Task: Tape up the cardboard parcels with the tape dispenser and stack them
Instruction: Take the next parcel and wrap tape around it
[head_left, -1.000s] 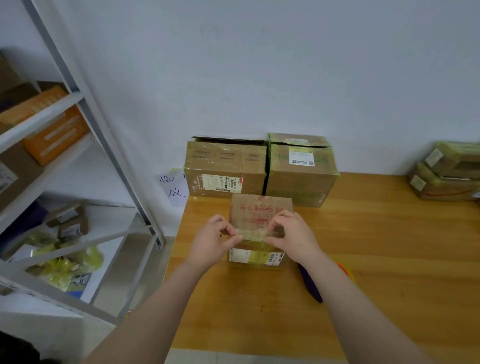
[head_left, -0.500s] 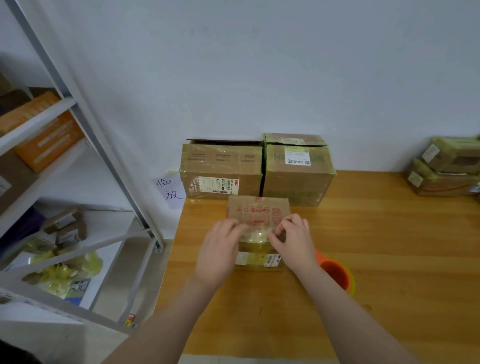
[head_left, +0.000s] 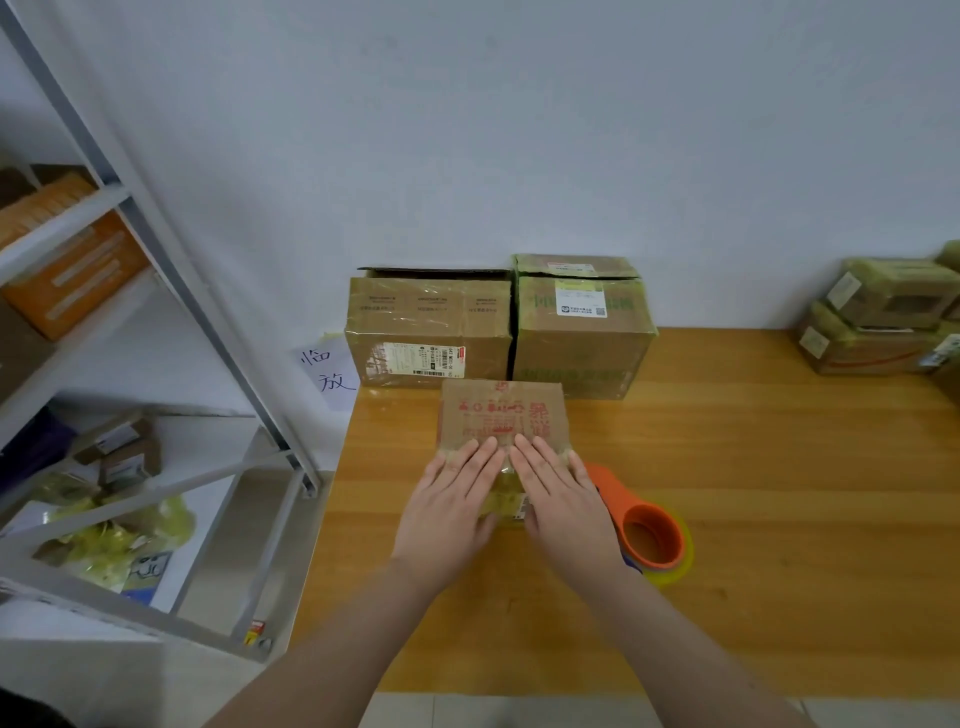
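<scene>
Cardboard fills the middle of my view: the small parcel lies on the wooden table, and I take it as my marker. The left hand and the right hand lie side by side on its near end, palms down and fingers straight. They press flat on the top and grasp nothing. Glossy tape shows under and around the fingertips.

Just right of the parcel, beside the right wrist, the orange tape dispenser rests on the wood with nothing holding it. Directly behind the parcel, a wide taped box and a taller box stand side by side against the wall, closing off the far side. Far to the right of the parcel, more taped parcels are stacked by the wall. Left of it, past the table edge, a grey metal rack holds boxes and bags, and a handwritten note hangs on the wall.

A narrow strip of bare wood separates the parcel from the table's left edge. To its right, beyond the dispenser, bare wood runs wide as far as the stack. The near edge lies under the forearms.
</scene>
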